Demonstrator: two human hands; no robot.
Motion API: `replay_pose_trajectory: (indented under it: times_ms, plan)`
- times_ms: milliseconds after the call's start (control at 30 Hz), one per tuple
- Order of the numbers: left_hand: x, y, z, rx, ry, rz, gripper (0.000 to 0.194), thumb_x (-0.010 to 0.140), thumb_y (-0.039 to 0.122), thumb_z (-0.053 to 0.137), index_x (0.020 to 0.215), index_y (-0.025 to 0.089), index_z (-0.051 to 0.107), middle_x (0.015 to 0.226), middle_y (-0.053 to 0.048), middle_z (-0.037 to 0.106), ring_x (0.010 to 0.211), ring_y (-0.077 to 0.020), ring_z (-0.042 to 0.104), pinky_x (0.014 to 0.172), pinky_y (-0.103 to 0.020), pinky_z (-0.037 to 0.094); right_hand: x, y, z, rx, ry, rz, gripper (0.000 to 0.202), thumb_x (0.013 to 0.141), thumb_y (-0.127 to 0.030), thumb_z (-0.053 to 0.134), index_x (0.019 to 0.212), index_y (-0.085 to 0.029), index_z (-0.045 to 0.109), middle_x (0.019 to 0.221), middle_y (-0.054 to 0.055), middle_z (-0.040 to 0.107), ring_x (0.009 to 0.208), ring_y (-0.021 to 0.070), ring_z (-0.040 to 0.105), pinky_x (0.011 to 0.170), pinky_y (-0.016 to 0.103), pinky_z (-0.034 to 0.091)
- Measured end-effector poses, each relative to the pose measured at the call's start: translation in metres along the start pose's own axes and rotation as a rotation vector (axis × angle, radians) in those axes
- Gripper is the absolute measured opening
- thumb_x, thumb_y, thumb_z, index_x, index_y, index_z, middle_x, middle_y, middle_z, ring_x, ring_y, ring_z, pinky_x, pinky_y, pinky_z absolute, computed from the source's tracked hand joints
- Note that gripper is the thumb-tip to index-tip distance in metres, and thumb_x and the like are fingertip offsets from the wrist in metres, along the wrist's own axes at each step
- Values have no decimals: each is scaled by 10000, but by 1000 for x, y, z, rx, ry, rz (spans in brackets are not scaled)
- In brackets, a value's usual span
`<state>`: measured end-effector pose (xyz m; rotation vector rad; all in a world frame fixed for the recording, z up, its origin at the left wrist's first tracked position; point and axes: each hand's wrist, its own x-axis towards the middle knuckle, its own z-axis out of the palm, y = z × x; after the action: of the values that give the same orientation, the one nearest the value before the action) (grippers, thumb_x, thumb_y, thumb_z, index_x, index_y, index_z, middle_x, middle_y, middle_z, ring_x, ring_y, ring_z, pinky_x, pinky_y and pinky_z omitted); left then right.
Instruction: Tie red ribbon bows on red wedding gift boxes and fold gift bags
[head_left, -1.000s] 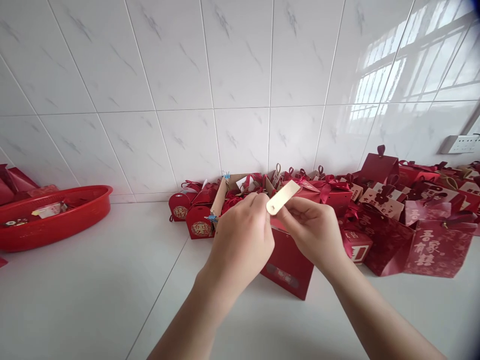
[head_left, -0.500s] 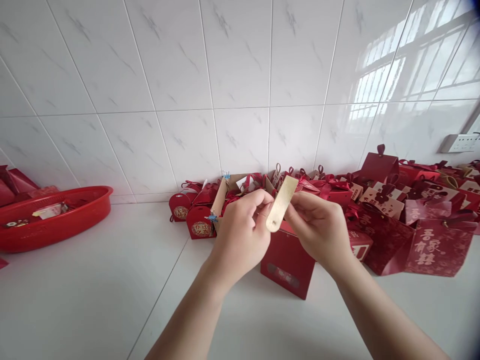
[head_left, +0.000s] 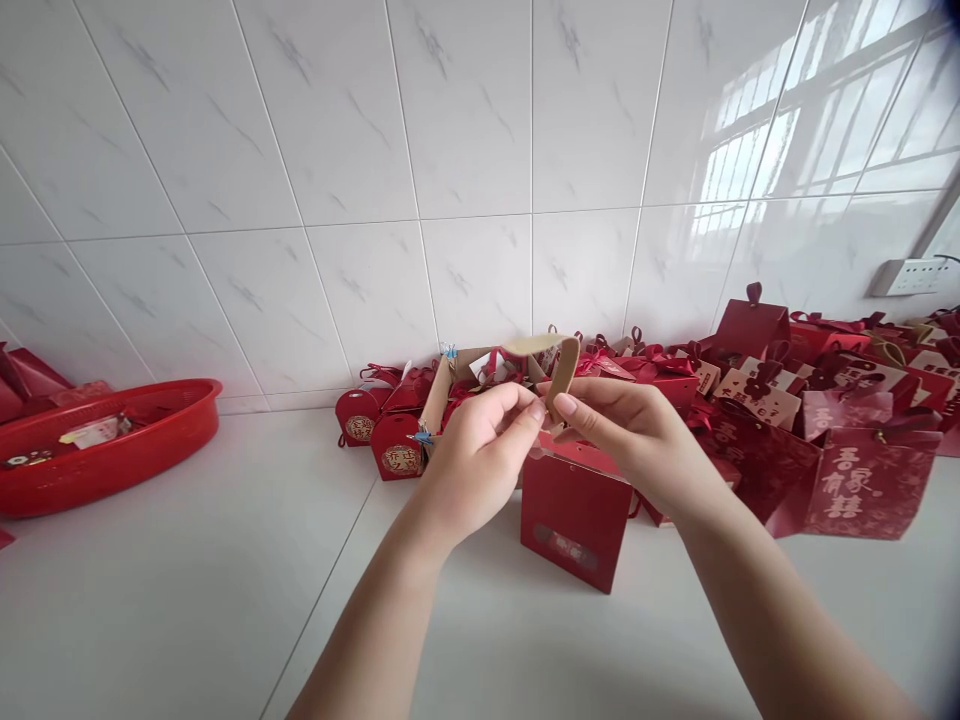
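A gold strap (head_left: 566, 372) curves up and to the left between my hands, above a red box (head_left: 574, 515) that stands on the white counter. My right hand (head_left: 637, 425) pinches the strap's lower part between thumb and fingers. Close beside it, my left hand (head_left: 484, 450) has thumb and index finger pressed together at the strap's lower end; what exactly lies between them is too small to tell. Both hands are over the top of the red box and hide part of it.
At the left lies a red plastic basket (head_left: 180, 425) with small items. Behind my hands are a cardboard box (head_left: 437, 395) and small red boxes (head_left: 397, 445). Many red gift bags (head_left: 862, 485) crowd the right, below a socket strip (head_left: 911, 277) near the tiled wall.
The strap has turned from its flat, straight face to a bent shape with its free end pointing left. My right thumb has moved up onto it. The view has shifted slightly.
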<state>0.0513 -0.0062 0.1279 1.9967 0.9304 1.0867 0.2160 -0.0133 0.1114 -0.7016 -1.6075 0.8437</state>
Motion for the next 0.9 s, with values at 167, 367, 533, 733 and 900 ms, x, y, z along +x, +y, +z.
replay_pose_trajectory:
  times_ms: [167, 367, 533, 733, 900]
  plan:
    - [-3, 5, -2, -113, 28, -24, 231, 906, 374, 493, 803, 197, 599, 738, 18, 578, 737, -123, 569, 699, -246, 469, 0, 0, 1, 250, -92, 27, 170, 808, -289, 690, 961, -215, 709, 895, 39, 731, 777, 172, 703, 774, 347, 591]
    - [-4, 8, -2, -131, 1, -36, 231, 921, 375, 451, 797, 203, 541, 745, 18, 562, 729, -124, 580, 692, -256, 470, -1, 2, 2, 264, -86, -64, 80, 770, -191, 726, 831, -220, 685, 803, 5, 713, 746, 169, 698, 726, 330, 598]
    - [1, -9, -1, 172, 56, 85, 87, 885, 268, 476, 952, 241, 525, 936, -21, 603, 915, -174, 597, 789, -301, 494, 0, 2, -23, 0, 98, -167, 104, 724, -198, 764, 796, -223, 692, 775, -5, 688, 722, 145, 666, 683, 284, 576]
    - [13, -39, 20, 573, -239, 144, 562, 820, 171, 517, 1352, 290, 380, 1364, -84, 493, 1227, -275, 482, 936, -421, 460, -2, -6, -54, -258, 304, -231, 118, 719, -249, 763, 753, -211, 657, 736, -3, 648, 691, 140, 636, 609, 261, 542]
    - [19, -44, 38, 668, -182, 87, 382, 798, 274, 614, 1173, 236, 552, 1059, -77, 663, 1035, -302, 583, 852, -453, 480, -3, -12, -54, -276, 330, -226, 106, 731, -231, 749, 751, -213, 647, 722, -5, 628, 694, 133, 632, 600, 246, 524]
